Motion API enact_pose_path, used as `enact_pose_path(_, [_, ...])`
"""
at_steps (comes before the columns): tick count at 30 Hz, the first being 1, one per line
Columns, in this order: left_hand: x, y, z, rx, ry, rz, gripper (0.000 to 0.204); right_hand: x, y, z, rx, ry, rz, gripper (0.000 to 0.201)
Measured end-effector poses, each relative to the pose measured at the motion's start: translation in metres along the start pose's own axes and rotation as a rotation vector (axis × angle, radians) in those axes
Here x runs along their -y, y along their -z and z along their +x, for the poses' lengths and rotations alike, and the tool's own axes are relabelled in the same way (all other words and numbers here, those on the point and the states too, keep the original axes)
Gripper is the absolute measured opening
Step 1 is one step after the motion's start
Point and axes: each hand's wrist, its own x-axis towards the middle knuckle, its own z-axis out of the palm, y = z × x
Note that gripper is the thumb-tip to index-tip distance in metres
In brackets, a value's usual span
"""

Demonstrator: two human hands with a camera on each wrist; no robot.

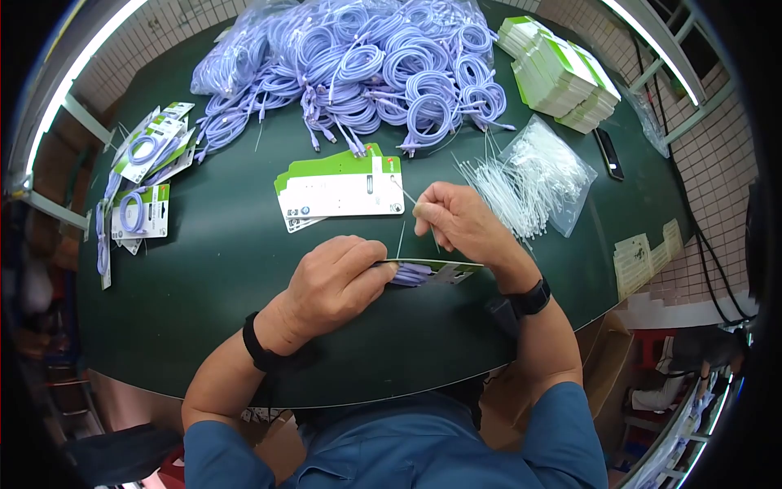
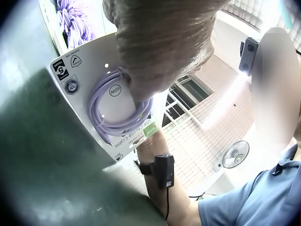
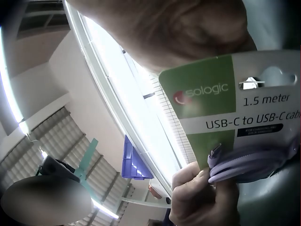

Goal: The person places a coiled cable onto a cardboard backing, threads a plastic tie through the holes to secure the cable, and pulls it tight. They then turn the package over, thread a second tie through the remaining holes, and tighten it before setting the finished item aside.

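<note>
My left hand [image 1: 330, 281] pinches the edge of a green and white card [image 1: 456, 267] with a coiled lilac cable [image 1: 411, 274]. The left wrist view shows the coil [image 2: 96, 103] against the card's white face [image 2: 70, 96]; the right wrist view shows its green printed front [image 3: 207, 89]. A thin tie [image 1: 401, 240] stands up behind the card. Above the card's right part, my right hand [image 1: 460, 220] has its fingers curled, pinching what looks like a thin white tie [image 1: 405, 192]; its far end is hidden by the fingers.
Flat cards [image 1: 334, 196] lie ahead. Behind them is a large heap of lilac cables [image 1: 350, 65]. White ties [image 1: 505, 191] spill from a bag [image 1: 562, 171] at right, near a phone [image 1: 608, 153] and stacked cards [image 1: 558, 77]. Carded cables [image 1: 134, 208] lie at left.
</note>
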Motion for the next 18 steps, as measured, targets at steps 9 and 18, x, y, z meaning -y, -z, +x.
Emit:
enact_pose_path(9, [0.003,-0.002,0.001,0.034,0.03,-0.009,0.029,-0.007,0.004,0.005,-0.061,0.094,0.195,0.017])
enact_pose_path(18, [0.004,-0.006,0.0,0.049,0.036,0.016,0.027,-0.014,-0.01,0.013,0.033,-0.022,0.529,0.015])
